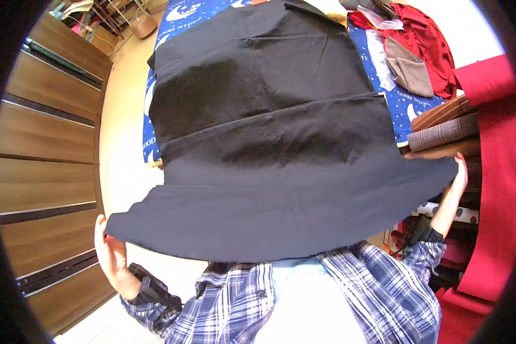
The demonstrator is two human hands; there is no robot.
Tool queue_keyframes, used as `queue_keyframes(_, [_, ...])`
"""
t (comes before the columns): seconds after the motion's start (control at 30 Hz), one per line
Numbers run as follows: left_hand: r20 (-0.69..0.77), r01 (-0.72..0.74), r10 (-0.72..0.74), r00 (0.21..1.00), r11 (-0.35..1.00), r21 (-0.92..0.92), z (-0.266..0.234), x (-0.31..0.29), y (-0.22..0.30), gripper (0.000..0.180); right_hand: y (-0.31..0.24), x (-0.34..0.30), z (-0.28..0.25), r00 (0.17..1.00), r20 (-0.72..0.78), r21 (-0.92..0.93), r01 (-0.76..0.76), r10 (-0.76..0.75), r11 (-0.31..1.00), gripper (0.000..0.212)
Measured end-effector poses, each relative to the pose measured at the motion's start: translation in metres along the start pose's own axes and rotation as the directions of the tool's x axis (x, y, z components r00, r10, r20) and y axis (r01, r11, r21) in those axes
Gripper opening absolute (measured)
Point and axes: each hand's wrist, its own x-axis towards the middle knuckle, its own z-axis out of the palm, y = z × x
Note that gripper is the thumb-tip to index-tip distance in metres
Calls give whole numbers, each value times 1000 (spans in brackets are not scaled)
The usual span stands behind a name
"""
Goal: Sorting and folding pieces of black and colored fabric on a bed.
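Observation:
A wide sheet of black fabric (275,200) stretches from my body across the blue patterned cover in front of me. My left hand (112,255) is closed on its near left corner. Out at the right, my right hand (460,178) grips the opposite near corner. Between them the near edge hangs in a shallow curve before my chest, held off the surface. Farther away the fabric lies on the cover, with creases running across it. Parts of my fingers are hidden behind the fabric.
The blue cover (407,117) with moons shows at both sides of the fabric. Red cloth (430,43) and a taupe cloth (408,67) are heaped at the far right. Fabric rolls (444,131) and a long red fabric (496,183) stand at right. Wooden drawers (49,137) line the left.

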Motion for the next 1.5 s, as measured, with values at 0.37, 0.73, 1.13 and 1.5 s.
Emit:
queue_keyframes(0.37, [167,129,-94,981,968,-215,-4,79,-29,17,-19,9,131,976,201,200,-128,87,971,21])
queue_keyframes(0.73, [104,45,-37,994,996,-76,20,95,-46,26,-11,13,175,892,450,31,-50,30,998,20])
queue_keyframes(1.13, [326,142,-252,911,935,325,22,121,-88,35,31,10,154,761,597,-438,41,256,898,28])
queue_keyframes(1.5, [173,-137,38,984,785,604,44,125,-94,18,21,6,172,828,554,-402,359,-88,842,17])
